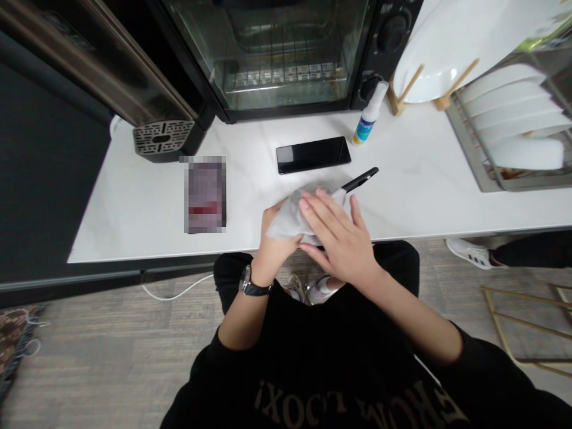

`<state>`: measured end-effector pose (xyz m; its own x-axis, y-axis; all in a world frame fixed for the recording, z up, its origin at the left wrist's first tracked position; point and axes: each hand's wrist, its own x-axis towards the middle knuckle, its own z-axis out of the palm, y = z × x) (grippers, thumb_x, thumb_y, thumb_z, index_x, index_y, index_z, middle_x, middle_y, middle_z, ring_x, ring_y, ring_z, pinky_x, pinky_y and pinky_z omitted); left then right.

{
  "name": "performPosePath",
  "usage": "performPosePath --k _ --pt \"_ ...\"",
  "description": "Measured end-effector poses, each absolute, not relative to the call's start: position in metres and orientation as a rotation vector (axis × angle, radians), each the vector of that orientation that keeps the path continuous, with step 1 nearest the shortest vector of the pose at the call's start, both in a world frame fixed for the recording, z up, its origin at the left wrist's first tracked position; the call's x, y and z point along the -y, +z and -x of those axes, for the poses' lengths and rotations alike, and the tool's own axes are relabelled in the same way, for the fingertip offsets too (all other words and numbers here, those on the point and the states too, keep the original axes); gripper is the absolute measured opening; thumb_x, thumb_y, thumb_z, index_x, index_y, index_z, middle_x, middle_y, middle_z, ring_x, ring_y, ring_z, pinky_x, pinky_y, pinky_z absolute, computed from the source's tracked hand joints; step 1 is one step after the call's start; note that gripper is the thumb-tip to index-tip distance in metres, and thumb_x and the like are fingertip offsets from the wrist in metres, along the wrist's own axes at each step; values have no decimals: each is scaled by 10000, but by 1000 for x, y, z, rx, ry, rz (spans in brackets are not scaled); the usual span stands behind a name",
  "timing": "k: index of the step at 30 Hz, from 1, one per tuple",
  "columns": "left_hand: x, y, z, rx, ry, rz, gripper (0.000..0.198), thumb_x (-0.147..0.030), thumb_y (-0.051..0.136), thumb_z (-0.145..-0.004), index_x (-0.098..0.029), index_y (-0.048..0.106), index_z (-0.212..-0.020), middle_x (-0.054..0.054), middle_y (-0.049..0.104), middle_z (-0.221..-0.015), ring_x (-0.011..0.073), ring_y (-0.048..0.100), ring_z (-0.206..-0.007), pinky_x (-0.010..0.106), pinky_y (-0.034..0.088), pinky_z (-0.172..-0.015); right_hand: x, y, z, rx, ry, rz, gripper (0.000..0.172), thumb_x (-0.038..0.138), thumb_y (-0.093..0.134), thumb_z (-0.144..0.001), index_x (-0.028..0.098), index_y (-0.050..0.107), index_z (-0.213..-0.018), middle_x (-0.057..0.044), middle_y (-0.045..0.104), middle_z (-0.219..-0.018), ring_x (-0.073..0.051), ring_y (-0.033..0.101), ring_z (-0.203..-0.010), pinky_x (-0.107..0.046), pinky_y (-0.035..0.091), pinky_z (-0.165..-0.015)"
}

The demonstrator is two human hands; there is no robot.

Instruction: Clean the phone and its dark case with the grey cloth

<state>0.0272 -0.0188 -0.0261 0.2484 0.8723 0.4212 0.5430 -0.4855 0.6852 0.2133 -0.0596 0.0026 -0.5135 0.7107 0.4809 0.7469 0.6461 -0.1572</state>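
Note:
My left hand (273,241) is closed around a crumpled white cloth (290,215) at the counter's front edge. My right hand (339,232) lies over the cloth, fingers stretched together and pressing on it. A knife with a black handle (360,179) sticks out from under the cloth toward the upper right; its blade is hidden in the cloth. A black phone (313,154) lies flat just behind the hands. A small white spray bottle (369,122) stands behind the phone.
A toaster oven (286,53) sits at the back of the white counter (147,202). A dark appliance (163,138) is at the left, a blurred flat item (205,193) beside it. White plates (513,107) fill a rack at right. Another person's shoe (469,253) shows at right.

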Motion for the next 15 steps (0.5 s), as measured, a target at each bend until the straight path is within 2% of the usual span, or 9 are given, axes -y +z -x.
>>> performPosePath --k 2,4,8,10,12,15 --pt "20 -14 -32 -1290 1124 -2139 242 -367 608 -1041 -207 735 -913 70 795 -987 215 752 -835 345 602 -743 46 4 -238 2264 -81 1254 745 553 465 -1085 181 276 -1702 -121 463 -1703 -282 384 -1619 -570 98 -1379" --pt "20 -4 -36 -1283 1127 -2130 252 -350 593 -1067 -198 774 -979 61 802 -1013 193 760 -879 320 595 -776 32 4 -262 2148 -67 1356 717 559 443 -1087 219 292 -1701 -122 475 -1698 -323 385 -1616 -625 150 -1354" --pt "22 5 -42 -1239 1143 -2091 233 -337 604 -1078 -210 797 -1106 48 811 -1037 167 766 -917 290 580 -796 20 2 -279 2015 -51 1452 672 536 412 -1094 254 311 -1695 -115 454 -1713 -389 257 -1660 -724 142 -1318" --pt "22 3 -42 -1260 1153 -2090 221 -333 615 -1073 -205 792 -1042 45 804 -1015 162 757 -893 285 566 -771 24 1 -266 2011 -35 1434 711 569 400 -1090 229 284 -1703 -141 373 -1753 -400 209 -1672 -737 133 -1313" --pt "21 -2 -40 -1302 1141 -2105 255 -339 615 -1069 -197 760 -915 40 785 -965 161 735 -847 291 544 -734 35 1 -244 2054 -6 1367 756 589 404 -1085 189 253 -1708 -168 329 -1765 -374 231 -1671 -696 141 -1332" --pt "17 -16 -34 -1371 1088 -2140 370 -396 610 -1053 -204 646 -739 30 711 -789 174 662 -726 320 500 -656 54 2 -209 2210 24 1189 786 574 437 -1081 139 241 -1705 -160 416 -1722 -305 293 -1659 -600 119 -1374"
